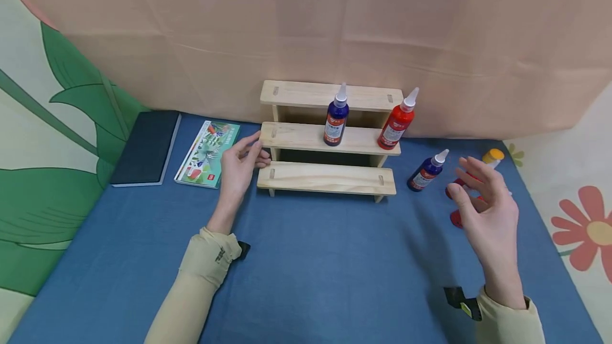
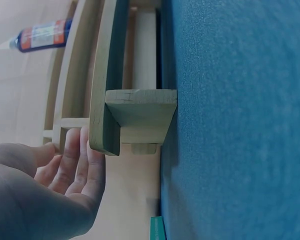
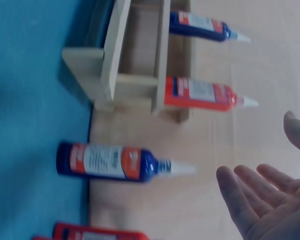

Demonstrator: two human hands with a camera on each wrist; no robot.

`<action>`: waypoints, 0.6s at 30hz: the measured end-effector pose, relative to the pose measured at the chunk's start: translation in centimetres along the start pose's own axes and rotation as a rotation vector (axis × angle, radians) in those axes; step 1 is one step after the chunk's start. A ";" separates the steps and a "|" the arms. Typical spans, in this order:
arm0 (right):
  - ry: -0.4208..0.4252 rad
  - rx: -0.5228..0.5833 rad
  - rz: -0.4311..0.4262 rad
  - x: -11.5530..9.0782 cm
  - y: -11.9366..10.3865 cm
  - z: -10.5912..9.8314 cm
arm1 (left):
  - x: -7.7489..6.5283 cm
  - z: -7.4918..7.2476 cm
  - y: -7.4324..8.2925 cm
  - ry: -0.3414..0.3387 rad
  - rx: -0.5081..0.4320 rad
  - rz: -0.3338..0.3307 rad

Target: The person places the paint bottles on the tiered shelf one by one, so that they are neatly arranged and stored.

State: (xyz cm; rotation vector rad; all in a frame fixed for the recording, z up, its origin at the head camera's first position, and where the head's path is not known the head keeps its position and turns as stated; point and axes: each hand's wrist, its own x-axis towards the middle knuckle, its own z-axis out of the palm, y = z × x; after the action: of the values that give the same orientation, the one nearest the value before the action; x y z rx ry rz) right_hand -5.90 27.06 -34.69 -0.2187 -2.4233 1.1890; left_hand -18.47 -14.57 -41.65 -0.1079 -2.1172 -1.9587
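A three-tier wooden shelf (image 1: 326,177) stands on the blue cloth. My left hand (image 1: 241,163) is at its left end, fingertips touching the ends of the lower boards; the left wrist view shows the fingers (image 2: 70,167) only slightly bent against the wood. On the middle tier stand a blue bottle (image 1: 336,121) with a white nozzle and, at its right end, a red bottle (image 1: 396,123). My right hand (image 1: 492,216) hovers to the right, thumb and fingers apart, holding nothing. Beside the shelf, another blue bottle (image 1: 427,171) stands on the cloth.
Red bottles and a yellow one (image 1: 493,156) stand at the right, partly hidden behind my right hand. On the left lie an illustrated booklet (image 1: 207,154) and a dark notebook (image 1: 145,147). A beige curtain (image 1: 334,25) hangs behind the shelf.
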 end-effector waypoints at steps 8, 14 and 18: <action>0.135 -0.025 0.041 -0.4 0.7 -2.7 | 0.0 -0.1 -0.1 -0.002 -0.007 0.007; 0.234 -0.068 0.000 -0.5 1.5 -4.3 | 0.0 -0.1 -0.1 -0.005 -0.015 0.009; 0.258 -0.076 0.013 -0.8 2.2 -5.0 | 0.0 -0.1 -0.1 -0.006 -0.013 0.011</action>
State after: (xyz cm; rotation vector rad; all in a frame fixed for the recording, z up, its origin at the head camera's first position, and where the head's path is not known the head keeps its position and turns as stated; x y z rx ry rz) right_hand -3.07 31.70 -33.98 -0.3871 -2.2449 1.0070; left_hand -18.51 -14.68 -41.69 -0.1275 -2.1040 -1.9689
